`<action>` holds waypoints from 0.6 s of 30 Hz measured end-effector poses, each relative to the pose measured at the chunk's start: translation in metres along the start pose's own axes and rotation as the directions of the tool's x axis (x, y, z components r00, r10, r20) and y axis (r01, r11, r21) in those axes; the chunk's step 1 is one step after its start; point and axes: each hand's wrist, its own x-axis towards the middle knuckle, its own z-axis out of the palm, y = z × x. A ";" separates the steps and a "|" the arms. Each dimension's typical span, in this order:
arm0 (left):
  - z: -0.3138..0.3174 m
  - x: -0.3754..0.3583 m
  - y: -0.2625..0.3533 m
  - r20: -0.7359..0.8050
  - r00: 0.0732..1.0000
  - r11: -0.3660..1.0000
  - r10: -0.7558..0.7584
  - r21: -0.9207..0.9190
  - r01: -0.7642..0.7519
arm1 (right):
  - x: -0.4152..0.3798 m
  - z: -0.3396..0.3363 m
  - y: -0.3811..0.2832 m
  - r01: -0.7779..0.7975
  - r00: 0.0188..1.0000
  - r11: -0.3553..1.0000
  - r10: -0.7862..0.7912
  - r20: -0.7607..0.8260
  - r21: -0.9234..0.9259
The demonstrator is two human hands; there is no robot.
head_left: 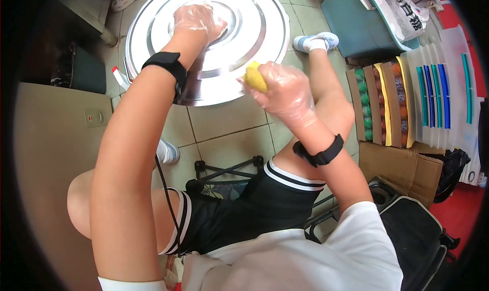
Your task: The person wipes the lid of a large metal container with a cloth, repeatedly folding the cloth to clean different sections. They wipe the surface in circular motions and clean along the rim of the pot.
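A large round metal pot lid (239, 51) with raised rings faces me, its surface shiny. My left hand (196, 23), in a thin clear plastic glove, is closed at the lid's middle; the grip itself is hidden under the fingers. In my gloved right hand (288, 92) is a yellow sponge (256, 77), pinched between thumb and fingers. That hand is just off the lid's near right edge and slightly blurred.
To the right stand a blue-grey bin (351, 26), cartons of cans (379, 105), clear plastic boxes (438, 92) and a cardboard box (400, 171). A cabinet (56, 153) is on the left. A folding stool frame (229, 171) sits between my legs. Another person's shoe (122, 0) shows at top left.
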 end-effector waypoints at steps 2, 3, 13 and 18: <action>0.007 0.003 -0.001 -0.030 1.000 1.000 0.006 0.019 -0.005 | 0.004 -0.002 0.021 -0.057 0.998 0.998 0.058 0.024 -0.012; 0.009 0.003 -0.002 -0.027 1.000 1.000 0.010 0.015 -0.010 | 0.005 0.004 0.044 -0.153 0.987 0.988 0.153 0.056 0.005; 0.012 0.007 -0.003 -0.029 1.000 1.000 0.002 0.003 -0.002 | 0.035 -0.009 0.028 -0.418 0.853 0.900 0.436 0.289 -0.125; 0.007 0.005 -0.001 -0.027 1.000 1.000 0.004 0.000 -0.004 | 0.002 -0.006 -0.027 -0.278 0.930 0.957 0.247 0.274 0.079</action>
